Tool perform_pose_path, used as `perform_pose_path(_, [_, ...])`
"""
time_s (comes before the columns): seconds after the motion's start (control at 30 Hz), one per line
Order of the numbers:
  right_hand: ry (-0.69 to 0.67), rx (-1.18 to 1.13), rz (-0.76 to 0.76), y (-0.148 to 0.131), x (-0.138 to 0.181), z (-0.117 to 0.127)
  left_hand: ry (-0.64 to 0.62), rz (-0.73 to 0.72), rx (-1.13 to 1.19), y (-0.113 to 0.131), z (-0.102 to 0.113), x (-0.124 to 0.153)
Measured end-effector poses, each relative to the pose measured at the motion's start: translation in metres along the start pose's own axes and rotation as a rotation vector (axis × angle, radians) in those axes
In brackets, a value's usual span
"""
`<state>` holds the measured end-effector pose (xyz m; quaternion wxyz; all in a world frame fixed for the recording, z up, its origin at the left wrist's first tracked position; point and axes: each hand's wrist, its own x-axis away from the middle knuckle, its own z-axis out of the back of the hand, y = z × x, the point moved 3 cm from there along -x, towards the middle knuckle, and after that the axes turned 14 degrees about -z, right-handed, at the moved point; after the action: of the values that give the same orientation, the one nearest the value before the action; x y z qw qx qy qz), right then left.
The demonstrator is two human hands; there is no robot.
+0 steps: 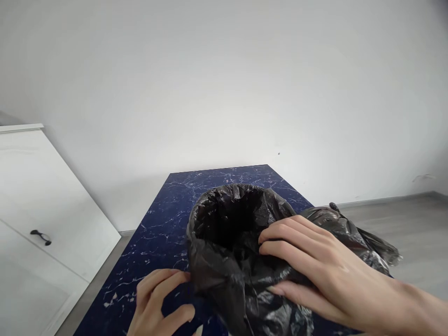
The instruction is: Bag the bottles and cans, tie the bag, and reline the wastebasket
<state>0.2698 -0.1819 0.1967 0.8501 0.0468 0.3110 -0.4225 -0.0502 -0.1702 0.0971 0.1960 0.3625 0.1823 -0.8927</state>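
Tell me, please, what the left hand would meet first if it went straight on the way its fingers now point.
The left hand would most likely meet the left side of the black plastic bag; the two look very close, though this view leaves unclear whether they touch.

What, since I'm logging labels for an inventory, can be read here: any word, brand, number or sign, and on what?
None: no readable text on the open black bag, the second black bag, the blue tabletop, the white cabinet or the wall.
The tabletop's pale marks are veining, not writing.
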Motion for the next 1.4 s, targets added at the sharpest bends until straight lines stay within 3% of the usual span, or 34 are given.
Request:
perform_pose_path(0.13, [-0.014,0.033,-0.086,0.013,-0.01,-0.008,-0.277,0.099,0.062,-0.019,-0.028,0.027])
perform_pose_path(0.3, [-0.059,0.068,-0.264,0.049,-0.031,-0.02,-0.423,0.271,0.113,-0.032,-0.049,0.047])
perform_pose_path(0.53, [-0.065,0.32,-0.502,0.134,-0.06,-0.032,-0.408,0.446,0.163,-0.027,-0.074,0.078])
perform_pose_path(0.7, [-0.044,0.412,-0.628,0.189,-0.067,-0.032,-0.414,0.539,0.139,-0.024,-0.078,0.079])
perform_pose_path(0.93, [-0.034,0.513,-0.7,0.234,-0.062,-0.022,-0.419,0.552,0.157,-0.023,-0.076,0.079])
perform_pose_path(1.07, [0.077,0.507,-0.662,0.223,-0.057,-0.021,-0.43,0.533,0.145,-0.023,-0.077,0.079])
perform_pose_path(1.2, [0.187,0.44,-0.55,0.162,-0.039,-0.034,-0.454,0.525,0.14,-0.021,-0.076,0.077])
perform_pose_path(1.3, [0.088,0.185,-0.369,0.095,-0.014,-0.06,-0.458,0.512,0.139,-0.021,-0.076,0.074])
perform_pose_path(1.4, [-0.061,-0.07,-0.374,0.044,0.02,-0.097,-0.439,0.487,0.126,-0.021,-0.077,0.074])
